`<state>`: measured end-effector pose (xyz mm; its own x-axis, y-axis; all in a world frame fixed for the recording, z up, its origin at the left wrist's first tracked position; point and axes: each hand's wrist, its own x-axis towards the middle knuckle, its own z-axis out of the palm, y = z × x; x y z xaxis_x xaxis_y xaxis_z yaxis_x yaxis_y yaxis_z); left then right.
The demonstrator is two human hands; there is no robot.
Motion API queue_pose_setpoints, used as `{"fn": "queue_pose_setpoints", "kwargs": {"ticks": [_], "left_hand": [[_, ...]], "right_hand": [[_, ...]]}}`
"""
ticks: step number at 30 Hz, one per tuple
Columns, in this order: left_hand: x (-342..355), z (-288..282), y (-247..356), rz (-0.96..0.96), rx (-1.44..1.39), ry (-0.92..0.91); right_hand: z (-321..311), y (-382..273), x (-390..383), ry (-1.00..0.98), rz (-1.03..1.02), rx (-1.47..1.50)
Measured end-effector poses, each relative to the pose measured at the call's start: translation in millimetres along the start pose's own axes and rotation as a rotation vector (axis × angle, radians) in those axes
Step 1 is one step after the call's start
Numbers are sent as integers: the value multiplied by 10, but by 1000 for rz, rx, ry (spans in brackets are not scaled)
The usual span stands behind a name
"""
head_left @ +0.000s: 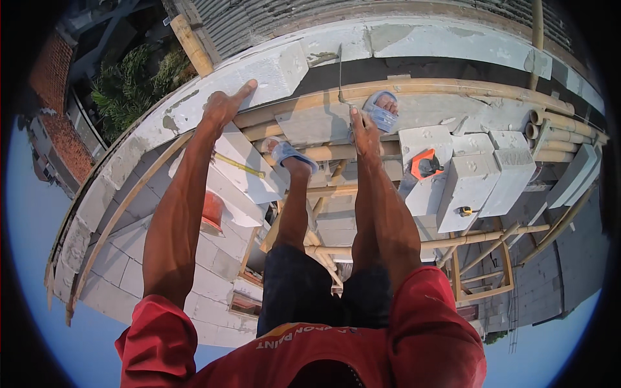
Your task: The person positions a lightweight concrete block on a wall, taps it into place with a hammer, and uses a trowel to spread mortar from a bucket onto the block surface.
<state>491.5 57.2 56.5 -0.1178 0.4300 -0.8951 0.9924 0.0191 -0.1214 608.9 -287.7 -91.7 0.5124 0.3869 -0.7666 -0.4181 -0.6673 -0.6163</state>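
Observation:
My left hand is on a white lightweight concrete block in the curved wall course, its thumb stretched out and its other fingers mostly hidden at the block's edge. In my right hand is a trowel, its fingers closed round the handle. The thin blade points away from me, almost edge-on, and reaches the wall by a grey mortar patch just right of the block. A thin string line crosses below the wall course.
My sandalled feet stand on bamboo poles and a plank. Right lie white blocks, an orange-rimmed container and a tape measure. Left are a yellow strip and a red bucket. Corrugated roofing lies beyond the wall.

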Motion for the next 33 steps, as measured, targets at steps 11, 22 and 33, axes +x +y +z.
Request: {"fn": "queue_pose_setpoints", "kwargs": {"ticks": [11,22,33], "left_hand": [[-92,7,27,-39,-104,-85],[-68,-103,56,-40,-49,-104],[-40,-6,-26,-58,-66,1]], "right_hand": [[580,-263,249,-96,-111,-125],[10,-505,434,-285,-24,-247],[-308,-526,99,-409,27,-333]]}}
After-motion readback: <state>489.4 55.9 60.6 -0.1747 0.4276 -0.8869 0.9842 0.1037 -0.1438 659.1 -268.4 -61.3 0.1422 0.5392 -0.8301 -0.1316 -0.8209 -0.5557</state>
